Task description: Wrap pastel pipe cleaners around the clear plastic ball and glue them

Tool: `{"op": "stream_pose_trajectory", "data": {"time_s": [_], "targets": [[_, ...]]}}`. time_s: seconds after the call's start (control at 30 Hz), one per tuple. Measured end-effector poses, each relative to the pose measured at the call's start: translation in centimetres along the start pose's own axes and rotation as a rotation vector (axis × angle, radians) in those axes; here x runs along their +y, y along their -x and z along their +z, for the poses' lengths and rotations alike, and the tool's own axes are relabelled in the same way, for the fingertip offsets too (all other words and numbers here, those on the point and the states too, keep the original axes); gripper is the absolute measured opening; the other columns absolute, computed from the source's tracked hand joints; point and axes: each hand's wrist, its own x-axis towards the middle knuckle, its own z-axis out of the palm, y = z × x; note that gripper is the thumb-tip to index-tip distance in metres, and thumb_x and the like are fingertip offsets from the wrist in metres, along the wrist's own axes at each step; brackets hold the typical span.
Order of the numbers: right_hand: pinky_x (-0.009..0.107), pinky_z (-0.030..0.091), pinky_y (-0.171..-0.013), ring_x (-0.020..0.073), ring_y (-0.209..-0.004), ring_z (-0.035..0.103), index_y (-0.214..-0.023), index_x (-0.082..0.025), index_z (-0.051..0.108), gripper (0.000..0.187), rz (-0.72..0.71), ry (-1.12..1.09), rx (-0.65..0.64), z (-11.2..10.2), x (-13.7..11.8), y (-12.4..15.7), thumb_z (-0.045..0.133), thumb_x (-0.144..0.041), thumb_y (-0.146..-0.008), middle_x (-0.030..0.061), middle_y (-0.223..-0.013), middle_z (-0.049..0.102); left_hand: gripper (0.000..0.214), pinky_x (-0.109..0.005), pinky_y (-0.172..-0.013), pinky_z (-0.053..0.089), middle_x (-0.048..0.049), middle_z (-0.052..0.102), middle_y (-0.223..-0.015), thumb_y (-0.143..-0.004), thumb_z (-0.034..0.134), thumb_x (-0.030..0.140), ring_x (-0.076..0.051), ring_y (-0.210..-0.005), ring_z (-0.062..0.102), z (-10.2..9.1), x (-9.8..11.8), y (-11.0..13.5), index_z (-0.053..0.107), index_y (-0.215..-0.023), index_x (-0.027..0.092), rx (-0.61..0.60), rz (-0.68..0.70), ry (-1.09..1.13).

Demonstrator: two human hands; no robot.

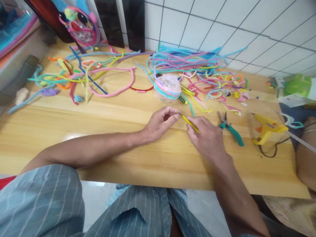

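My right hand (206, 136) is closed around a thin yellow stick (190, 123) with a narrow dark tip; whether it is a tool or a pipe cleaner is unclear. The tip reaches the pinched thumb and fingers of my left hand (161, 121). Whatever lies between those left fingers is too small to make out. Just beyond both hands stands a round clear container (168, 86) wrapped with pastel pipe cleaners. A turquoise pipe cleaner (191, 108) runs from beside it toward my right hand. Green-handled pliers (232, 131) lie open to the right of that hand.
A yellow glue gun (269, 128) lies at the right, near another person's arm (306, 154). Bundled pipe cleaners (185, 61) lie along the tiled wall, with loose pink and yellow scraps (222, 85) beside them. A decorated animal-faced container (82, 26) stands at back left.
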Motion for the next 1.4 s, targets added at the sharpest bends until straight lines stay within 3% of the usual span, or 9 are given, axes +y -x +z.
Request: {"op": "stream_pose_trajectory", "data": {"time_s": [0.07, 0.2, 0.33, 0.47, 0.57, 0.67, 0.8, 1.07, 1.4], "targets": [[0.032, 0.057, -0.075, 0.0211, -0.089, 0.08, -0.13, -0.024, 0.081, 0.03, 0.001, 0.009, -0.008, -0.1, 0.0, -0.1, 0.057, -0.022, -0.111, 0.0061, -0.105, 0.086, 0.031, -0.024, -0.078, 0.054, -0.0017, 0.078, -0.097, -0.096, 0.08, 0.046, -0.011, -0.082, 0.066, -0.1, 0.2, 0.1, 0.078, -0.11, 0.019, -0.01, -0.006, 0.007], [0.032, 0.051, -0.071, 0.0197, -0.081, 0.074, -0.142, -0.026, 0.079, 0.035, -0.019, 0.111, -0.005, -0.1, 0.1, -0.2, 0.06, -0.026, -0.112, 0.0055, -0.097, 0.081, 0.039, -0.023, -0.057, 0.044, -0.0014, 0.076, -0.092, -0.102, 0.073, 0.056, -0.006, -0.058, 0.052, -0.2, 1.2, 0.0, 0.079, -0.109, 0.018, -0.032, -0.047, 0.054], [0.031, 0.046, -0.068, 0.0187, -0.078, 0.069, -0.145, -0.025, 0.079, 0.037, -0.029, 0.166, 0.018, -0.1, 0.2, -0.2, 0.062, -0.028, -0.112, 0.0063, -0.095, 0.077, 0.054, -0.023, -0.05, 0.041, -0.0012, 0.073, -0.087, -0.097, 0.075, 0.071, -0.005, -0.051, 0.048, 0.0, 1.8, -0.3, 0.074, -0.093, 0.017, -0.017, -0.087, 0.107], [0.032, 0.047, -0.069, 0.019, -0.077, 0.068, -0.142, -0.026, 0.08, 0.035, -0.027, 0.168, 0.058, 0.3, 0.1, -0.1, 0.059, -0.027, -0.113, 0.0065, -0.093, 0.076, 0.057, -0.022, -0.049, 0.039, 0.0031, 0.064, -0.074, -0.086, 0.085, 0.073, -0.005, -0.051, 0.046, 0.3, 1.8, -0.6, 0.071, -0.086, 0.018, 0.004, -0.104, 0.104], [0.031, 0.05, -0.068, 0.0195, -0.079, 0.071, -0.137, -0.027, 0.082, 0.032, 0.003, 0.127, 0.076, 0.8, -0.2, 0.0, 0.06, -0.029, -0.113, 0.0078, -0.096, 0.078, 0.056, -0.022, -0.049, 0.037, 0.0049, 0.059, -0.069, -0.079, 0.092, 0.07, -0.006, -0.053, 0.045, 0.4, 1.7, -0.8, 0.07, -0.083, 0.018, 0.013, -0.109, 0.087], [0.031, 0.054, -0.067, 0.0221, -0.086, 0.075, -0.132, -0.026, 0.083, 0.03, 0.034, 0.066, 0.109, 1.4, -0.3, 0.0, 0.061, -0.029, -0.111, 0.0096, -0.102, 0.08, 0.048, -0.022, -0.049, 0.037, 0.0047, 0.059, -0.07, -0.086, 0.088, 0.063, -0.006, -0.053, 0.044, 0.3, 1.4, -0.9, 0.071, -0.086, 0.018, -0.001, -0.106, 0.079], [0.035, 0.062, -0.082, 0.0256, -0.1, 0.081, -0.13, -0.024, 0.081, 0.029, 0.021, -0.068, 0.129, 2.0, -0.1, -0.2, 0.06, -0.026, -0.11, 0.0105, -0.108, 0.085, 0.03, -0.022, -0.049, 0.036, 0.0037, 0.062, -0.073, -0.094, 0.08, 0.047, -0.006, -0.052, 0.044, 0.3, 1.2, -1.0, 0.072, -0.089, 0.018, -0.016, -0.109, 0.089], [0.036, 0.065, -0.085, 0.0249, -0.097, 0.085, -0.129, -0.025, 0.08, 0.027, 0.02, -0.136, 0.137, 2.8, -0.4, -0.1, 0.062, -0.023, -0.108, 0.0076, -0.108, 0.089, 0.007, -0.02, -0.049, 0.036, 0.0076, 0.059, -0.068, -0.087, 0.073, 0.022, -0.004, -0.05, 0.043, 0.5, 1.8, -1.2, 0.068, -0.084, 0.018, 0.036, -0.213, 0.159], [0.038, 0.063, -0.08, 0.0262, -0.089, 0.082, -0.118, -0.026, 0.084, 0.026, 0.199, -0.218, 0.023, 1.6, -1.8, -0.2, 0.062, -0.028, -0.104, 0.0095, -0.104, 0.088, 0.012, -0.021, -0.048, 0.034, 0.0091, 0.058, -0.063, -0.078, 0.074, 0.028, -0.003, -0.047, 0.043, 0.6, 1.4, -1.0, 0.068, -0.084, 0.019, 0.025, -0.23, 0.284]]}}
